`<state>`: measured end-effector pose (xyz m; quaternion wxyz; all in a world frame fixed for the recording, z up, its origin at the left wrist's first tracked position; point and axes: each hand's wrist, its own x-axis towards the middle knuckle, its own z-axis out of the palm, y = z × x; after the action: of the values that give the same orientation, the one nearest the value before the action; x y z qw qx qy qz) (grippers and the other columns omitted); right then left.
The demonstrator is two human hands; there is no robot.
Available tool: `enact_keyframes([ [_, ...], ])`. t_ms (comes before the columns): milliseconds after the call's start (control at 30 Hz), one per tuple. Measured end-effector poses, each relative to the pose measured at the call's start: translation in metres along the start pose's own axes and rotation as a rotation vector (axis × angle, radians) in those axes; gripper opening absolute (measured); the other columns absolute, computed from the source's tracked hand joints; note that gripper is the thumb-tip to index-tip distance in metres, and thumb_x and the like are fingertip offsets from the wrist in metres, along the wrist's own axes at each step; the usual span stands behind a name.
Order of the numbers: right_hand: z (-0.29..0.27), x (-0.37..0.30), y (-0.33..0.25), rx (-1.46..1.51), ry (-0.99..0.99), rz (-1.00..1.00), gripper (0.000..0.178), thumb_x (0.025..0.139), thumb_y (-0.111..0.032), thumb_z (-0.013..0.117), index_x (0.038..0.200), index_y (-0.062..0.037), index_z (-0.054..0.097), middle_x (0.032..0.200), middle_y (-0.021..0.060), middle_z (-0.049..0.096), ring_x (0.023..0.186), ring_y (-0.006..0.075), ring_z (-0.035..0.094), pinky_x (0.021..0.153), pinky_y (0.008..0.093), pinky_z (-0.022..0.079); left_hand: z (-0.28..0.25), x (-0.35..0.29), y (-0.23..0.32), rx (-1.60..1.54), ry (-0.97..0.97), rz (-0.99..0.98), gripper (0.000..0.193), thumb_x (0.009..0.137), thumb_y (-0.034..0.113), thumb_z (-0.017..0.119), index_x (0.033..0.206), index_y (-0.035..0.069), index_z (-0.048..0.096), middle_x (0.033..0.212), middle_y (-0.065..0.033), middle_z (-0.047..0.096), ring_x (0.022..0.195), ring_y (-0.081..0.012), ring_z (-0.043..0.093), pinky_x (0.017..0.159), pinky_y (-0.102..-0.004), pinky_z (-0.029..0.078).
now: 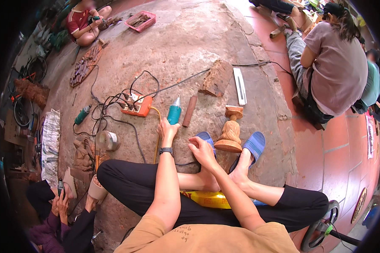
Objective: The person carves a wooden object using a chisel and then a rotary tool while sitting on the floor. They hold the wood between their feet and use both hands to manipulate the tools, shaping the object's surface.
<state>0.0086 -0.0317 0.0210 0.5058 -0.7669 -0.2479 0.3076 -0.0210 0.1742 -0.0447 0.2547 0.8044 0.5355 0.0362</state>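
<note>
My left hand (168, 130) is wrapped round the rear of a teal power tool with a pointed metal nose, a die grinder (174, 113), its tip aimed away from me. My right hand (202, 152) hovers above my left foot, fingers loosely bent and apart, nothing visible in them. Just right of it, a carved wooden figure (230, 131) with a round base and a flat top rests between my blue slippers (255, 143). Beside the grinder lies a narrow brown wooden stick (190, 111).
An orange power strip (144, 106) with tangled black cords lies left of the grinder. Farther off are a rough wood block (215, 78) and a white strip (240, 86). A second green tool (82, 114) and a round tub (107, 140) sit left. Other people sit around.
</note>
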Motion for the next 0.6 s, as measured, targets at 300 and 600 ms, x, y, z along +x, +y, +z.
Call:
enact_keyframes([
  [300, 0.007, -0.003, 0.014, -0.297, -0.003, -0.154, 0.027, 0.084, -0.016, 0.066, 0.107, -0.0027, 0.065, 0.099, 0.0149, 0.071, 0.094, 0.0316, 0.067, 0.083, 0.0408, 0.051, -0.019, -0.011, 0.016, 0.028, -0.014, -0.009, 0.069, 0.064, 0.028, 0.086, 0.126, 0.012, 0.057, 0.121, -0.0156, 0.064, 0.12, -0.034, 0.055, 0.102, -0.0478, 0.041],
  [600, 0.034, -0.015, 0.015, -0.661, -0.509, -0.238, 0.037, 0.094, -0.034, 0.051, 0.085, -0.0042, 0.071, 0.087, 0.019, 0.07, 0.091, 0.0368, 0.065, 0.084, 0.0479, 0.043, -0.018, 0.038, -0.018, -0.138, -0.261, 0.092, 0.061, 0.054, 0.022, 0.09, 0.106, 0.003, 0.067, 0.111, -0.0213, 0.068, 0.104, -0.0356, 0.065, 0.087, -0.0442, 0.051],
])
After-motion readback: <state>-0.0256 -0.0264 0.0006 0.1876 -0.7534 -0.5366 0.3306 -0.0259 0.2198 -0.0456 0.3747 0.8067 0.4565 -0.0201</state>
